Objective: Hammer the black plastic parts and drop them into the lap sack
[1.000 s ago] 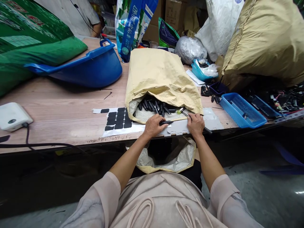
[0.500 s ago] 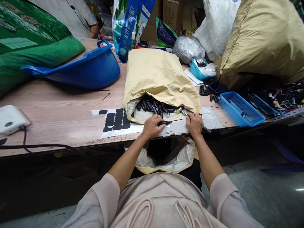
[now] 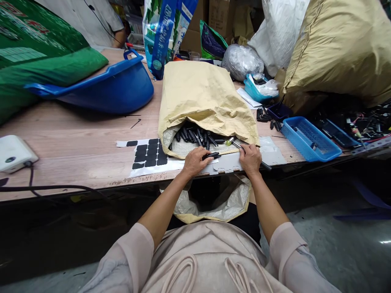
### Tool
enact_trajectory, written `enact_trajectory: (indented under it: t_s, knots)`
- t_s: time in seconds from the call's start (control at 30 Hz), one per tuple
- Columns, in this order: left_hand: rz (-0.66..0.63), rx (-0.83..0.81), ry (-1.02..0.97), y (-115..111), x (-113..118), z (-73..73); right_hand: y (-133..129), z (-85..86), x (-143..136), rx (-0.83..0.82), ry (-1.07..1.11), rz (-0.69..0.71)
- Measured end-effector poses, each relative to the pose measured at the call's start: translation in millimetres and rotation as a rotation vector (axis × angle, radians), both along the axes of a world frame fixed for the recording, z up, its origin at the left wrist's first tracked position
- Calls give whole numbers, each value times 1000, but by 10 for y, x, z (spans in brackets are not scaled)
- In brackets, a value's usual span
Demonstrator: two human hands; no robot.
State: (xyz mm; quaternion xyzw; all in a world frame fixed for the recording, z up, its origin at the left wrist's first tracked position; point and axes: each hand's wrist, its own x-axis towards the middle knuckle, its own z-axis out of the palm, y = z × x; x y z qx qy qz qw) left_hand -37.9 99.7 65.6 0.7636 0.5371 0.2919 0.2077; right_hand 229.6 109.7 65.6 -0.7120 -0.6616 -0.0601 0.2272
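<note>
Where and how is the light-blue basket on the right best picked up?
Probably by the left long rim of the basket, the right hand coming from above and left, fingers inside. Its top is open, and that rim faces bare table; clutter crowds the other side. Keep it level: small bits lie inside.

A long table (image 3: 100, 130) with a pale, pinkish wood-grain top runs across the middle of the frame, its front edge curving in the wide view. Beneath it the space is dark, and shapes there are hard to make out. A smooth grey floor (image 3: 342, 252) shows at lower right, with a small bright glint near the right edge, and again, dimmer, at lower left. Brown cardboard boxes (image 3: 221, 16) are stacked at top centre, in shadow. Light falls fairly evenly on the tabletop, while the background behind the table is dim.
</note>
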Motion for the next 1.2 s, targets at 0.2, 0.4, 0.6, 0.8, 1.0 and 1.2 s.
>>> enact_trajectory:
  t_s: [0.2, 0.4, 0.6, 0.8, 1.0, 1.2]
  knots:
    - [13, 33, 54, -18, 28, 14, -6, 17, -6, -7, 24, -3]
    - [8, 19, 53, -31, 31, 24, -6, 4, -5, 14, 18, 2]
    - [17, 1, 53, -26, 29, 30, -12, 31, -10, -13, 11, -12]
    - [8, -17, 52, -14, 26, 27, -16, 27, -8, -13, 11, -3]
    - [6, -34, 15, 7, 9, 14, 31, 91, -2, -75, 44, -16]
    - [13, -60, -55, 19, 7, -7, -206, 265, -33, -32, 239, 30]
